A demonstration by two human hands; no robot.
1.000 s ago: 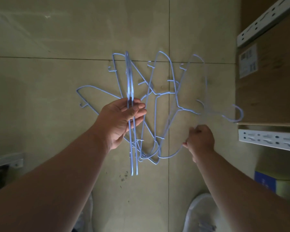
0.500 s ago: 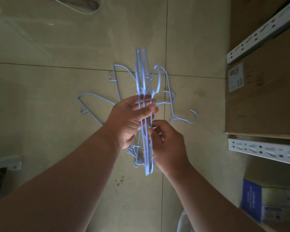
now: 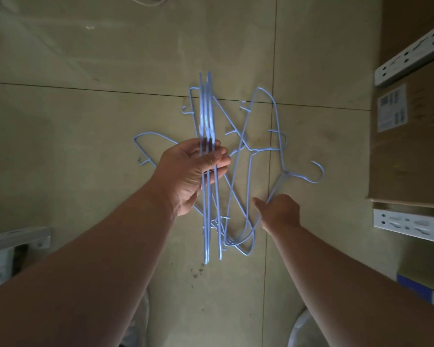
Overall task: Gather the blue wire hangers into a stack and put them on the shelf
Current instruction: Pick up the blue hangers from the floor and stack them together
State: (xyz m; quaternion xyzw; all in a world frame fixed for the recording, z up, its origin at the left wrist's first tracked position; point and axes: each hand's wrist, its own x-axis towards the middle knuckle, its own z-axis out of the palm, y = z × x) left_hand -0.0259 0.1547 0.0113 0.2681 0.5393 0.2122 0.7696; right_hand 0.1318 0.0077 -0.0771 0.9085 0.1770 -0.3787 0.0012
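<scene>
My left hand (image 3: 194,169) is raised above the tiled floor and is closed around a bundle of blue wire hangers (image 3: 207,116), held edge-on and upright. Down at floor level, my right hand (image 3: 278,212) grips the wire of another blue hanger (image 3: 277,136) whose hook (image 3: 317,171) points right. Several more blue hangers (image 3: 238,196) lie tangled on the floor between and behind my hands; one (image 3: 145,139) sticks out to the left behind my left wrist.
A metal shelf with white perforated rails (image 3: 411,222) stands at the right, holding a large cardboard box (image 3: 411,146) with a label. A blue box (image 3: 414,286) sits lower right. A grey metal frame (image 3: 15,236) is at the left edge.
My right hand let go of the bundle in my left hand and dropped to the right, taking hold of a hanger on the floor. The left hand keeps the thicker bundle raised.
</scene>
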